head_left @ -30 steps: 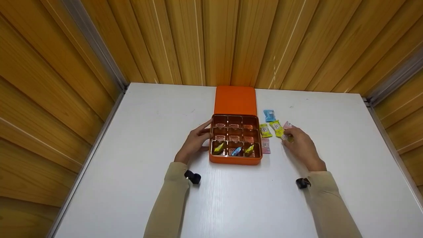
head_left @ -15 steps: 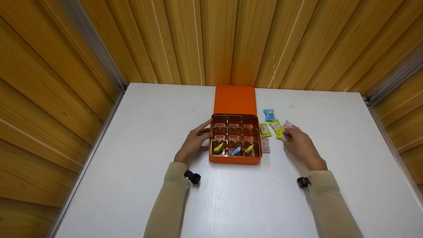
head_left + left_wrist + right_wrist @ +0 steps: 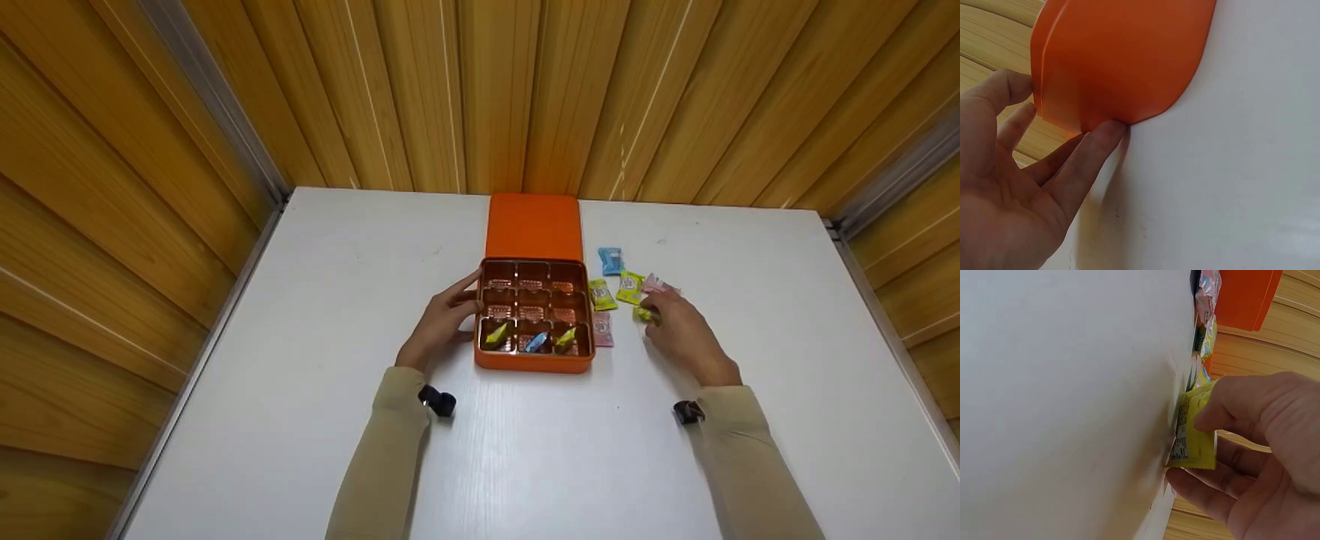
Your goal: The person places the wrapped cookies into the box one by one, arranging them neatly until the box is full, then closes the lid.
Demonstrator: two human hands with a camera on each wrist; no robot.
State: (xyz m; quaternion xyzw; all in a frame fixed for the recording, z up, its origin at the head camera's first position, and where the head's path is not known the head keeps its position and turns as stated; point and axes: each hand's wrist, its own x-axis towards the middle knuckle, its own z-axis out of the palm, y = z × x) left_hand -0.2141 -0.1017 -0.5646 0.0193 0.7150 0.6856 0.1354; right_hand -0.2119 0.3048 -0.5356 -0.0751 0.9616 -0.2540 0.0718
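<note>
An orange box (image 3: 534, 364) stands uncovered on the table, its inside divided into compartments. Wrapped candies, two yellow ones and a blue candy (image 3: 536, 343), lie in its nearest row. My left hand (image 3: 442, 322) touches the box's left side with extended fingers; in the left wrist view the fingertips rest along its orange wall. To the right of the box, my right hand (image 3: 686, 334) pinches a yellow candy packet (image 3: 1196, 433) between thumb and fingers, close to the tabletop. Beside it lie a pink candy (image 3: 660, 283) and another yellow candy (image 3: 630, 287).
An orange lid (image 3: 534, 226) lies flat behind the box. Further candies rest right of the box: a blue packet (image 3: 611, 260), a yellow packet (image 3: 602, 295) and a pink packet (image 3: 603, 330). Wood-patterned walls (image 3: 555, 97) border the white table (image 3: 337, 285).
The pinched yellow candy has come apart from the neighbouring yellow one, which has shifted slightly and turned more upright in view. My left hand and the box have stayed put.
</note>
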